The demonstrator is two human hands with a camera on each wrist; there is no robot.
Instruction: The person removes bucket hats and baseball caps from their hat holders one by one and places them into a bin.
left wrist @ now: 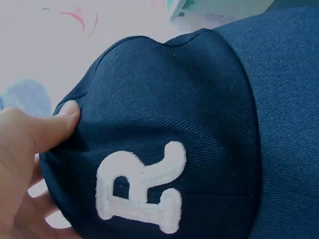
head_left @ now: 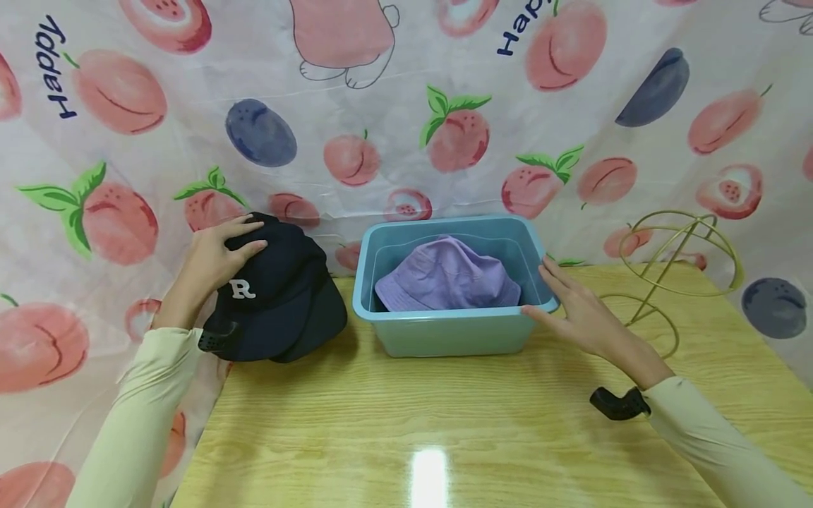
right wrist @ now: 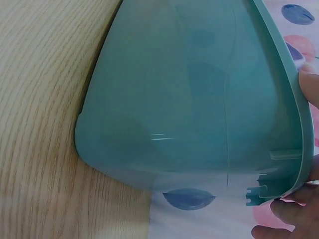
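A black baseball cap [head_left: 273,282] with a white letter R hangs by its crown from my left hand [head_left: 212,261] at the left. The thumb [left wrist: 70,112] lies on the front of the crown and the other fingers grip behind it, partly hidden. A blue-green plastic bin [head_left: 454,331] stands upright on the table, with a purple bucket hat [head_left: 447,275] inside. My right hand [head_left: 574,310] rests at the bin's right front corner, thumb toward the front rim and fairly straight fingers along the right rim. In the right wrist view, the bin's outer wall [right wrist: 159,99] fills the middle.
A gold wire stand [head_left: 654,282] with rings stands on the right of the wooden table [head_left: 381,416]. A fruit-print cloth [head_left: 394,113] hangs behind and along the left side. Light reflects off the table's front.
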